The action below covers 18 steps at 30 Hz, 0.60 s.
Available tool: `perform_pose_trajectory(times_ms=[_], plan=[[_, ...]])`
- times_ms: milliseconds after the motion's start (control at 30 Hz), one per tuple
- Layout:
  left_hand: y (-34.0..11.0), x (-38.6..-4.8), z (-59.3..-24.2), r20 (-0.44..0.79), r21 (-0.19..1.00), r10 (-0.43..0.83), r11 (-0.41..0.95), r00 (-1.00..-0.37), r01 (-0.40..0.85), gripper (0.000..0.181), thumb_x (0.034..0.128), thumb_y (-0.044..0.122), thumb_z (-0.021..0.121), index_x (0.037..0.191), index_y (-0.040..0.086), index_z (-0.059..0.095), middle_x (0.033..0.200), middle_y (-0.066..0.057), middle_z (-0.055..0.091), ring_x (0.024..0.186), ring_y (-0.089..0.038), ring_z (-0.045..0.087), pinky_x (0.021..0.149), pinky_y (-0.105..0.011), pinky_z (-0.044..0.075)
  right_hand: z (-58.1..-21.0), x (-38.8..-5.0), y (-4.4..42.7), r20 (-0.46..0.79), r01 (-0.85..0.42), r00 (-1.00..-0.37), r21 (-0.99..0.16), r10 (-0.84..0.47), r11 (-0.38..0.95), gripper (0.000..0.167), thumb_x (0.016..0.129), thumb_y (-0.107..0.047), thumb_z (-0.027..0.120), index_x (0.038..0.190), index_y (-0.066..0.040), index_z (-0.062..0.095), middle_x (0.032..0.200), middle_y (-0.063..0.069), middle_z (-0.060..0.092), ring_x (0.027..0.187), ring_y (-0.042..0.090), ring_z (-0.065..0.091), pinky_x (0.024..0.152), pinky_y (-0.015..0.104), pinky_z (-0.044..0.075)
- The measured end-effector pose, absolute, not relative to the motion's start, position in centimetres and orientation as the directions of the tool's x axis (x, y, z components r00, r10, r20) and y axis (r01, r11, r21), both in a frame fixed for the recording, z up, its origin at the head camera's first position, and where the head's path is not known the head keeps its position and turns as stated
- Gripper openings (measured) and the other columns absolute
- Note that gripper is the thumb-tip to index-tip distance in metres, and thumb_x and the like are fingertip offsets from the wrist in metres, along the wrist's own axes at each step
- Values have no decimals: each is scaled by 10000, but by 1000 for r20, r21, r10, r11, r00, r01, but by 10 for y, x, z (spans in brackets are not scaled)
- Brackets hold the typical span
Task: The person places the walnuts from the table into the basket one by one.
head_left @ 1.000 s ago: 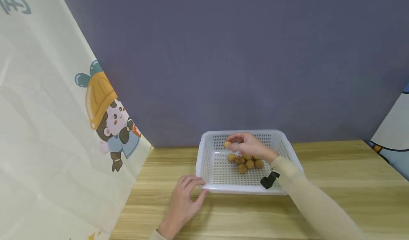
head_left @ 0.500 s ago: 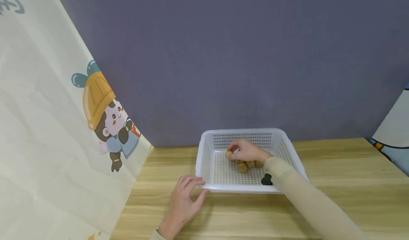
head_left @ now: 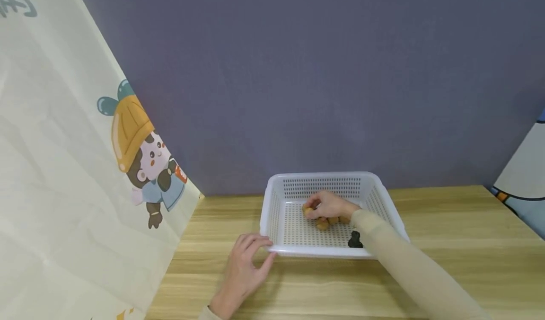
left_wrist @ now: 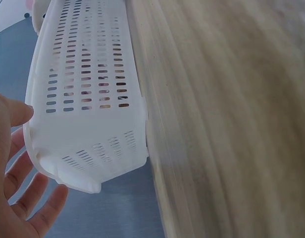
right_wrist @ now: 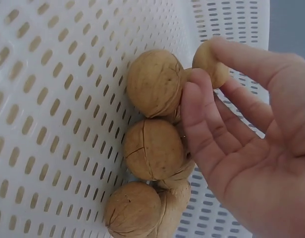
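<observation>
A white plastic basket [head_left: 315, 252] with slotted walls stands on the table. My left hand [head_left: 247, 268] holds its near left corner, thumb and fingers on either side of the rim, as the left wrist view also shows. Inside the basket, my right hand [head_left: 329, 205] pinches a walnut [right_wrist: 208, 62] between thumb and index finger. Its other fingertips lie beside a small heap of several walnuts [right_wrist: 152, 148] on the basket floor. The palm and fingers hide part of that heap in both the head and right wrist views.
The wooden table [head_left: 204, 225] extends on both sides of the basket. Behind it rises a dark grey-blue panel [head_left: 298, 83]. A white sheet [head_left: 64, 168] with a cartoon figure hangs at the left. A small black device [head_left: 355, 240] is by the right sleeve.
My right hand has come down with the walnut from above the basket's back left part to beside the heap. The left hand stays at the corner.
</observation>
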<state>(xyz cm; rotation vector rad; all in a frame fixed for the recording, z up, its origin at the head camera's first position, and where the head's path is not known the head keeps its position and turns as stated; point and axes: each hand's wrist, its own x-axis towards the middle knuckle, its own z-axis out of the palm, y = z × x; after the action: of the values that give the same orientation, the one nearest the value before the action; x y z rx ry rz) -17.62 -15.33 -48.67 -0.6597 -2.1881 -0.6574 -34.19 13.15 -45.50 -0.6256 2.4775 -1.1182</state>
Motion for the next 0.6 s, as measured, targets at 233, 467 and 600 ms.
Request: perform_pose_trajectory(times_ms=[233, 467, 600], plan=[[-154, -178, -487, 797, 232, 248, 716, -551, 658, 286, 754, 174, 904, 1007, 165, 770, 1070, 34, 769, 1012, -181, 691, 910, -329, 588, -457, -344, 130, -155, -202, -858, -775, -490, 599, 338, 863, -115, 853, 1191, -91, 774, 1109, 52, 757, 911, 173, 640, 836, 305, 540], [-154, -178, -487, 789, 242, 244, 720, -564, 650, 281, 757, 182, 906, 1002, 175, 768, 1073, 30, 772, 1020, -173, 694, 908, -317, 588, -457, -345, 130, -127, -258, -854, -740, -505, 621, 278, 874, -88, 843, 1145, -85, 780, 1095, 49, 763, 939, 157, 661, 820, 308, 567], [-154, -177, -488, 794, 235, 251, 713, -554, 660, 286, 760, 169, 900, 1014, 179, 770, 1077, 36, 770, 1014, -177, 693, 901, -333, 596, -458, -344, 131, -110, -284, -851, -727, -513, 626, 220, 909, -127, 817, 1123, -92, 783, 1084, 31, 773, 932, 135, 673, 888, 344, 570]])
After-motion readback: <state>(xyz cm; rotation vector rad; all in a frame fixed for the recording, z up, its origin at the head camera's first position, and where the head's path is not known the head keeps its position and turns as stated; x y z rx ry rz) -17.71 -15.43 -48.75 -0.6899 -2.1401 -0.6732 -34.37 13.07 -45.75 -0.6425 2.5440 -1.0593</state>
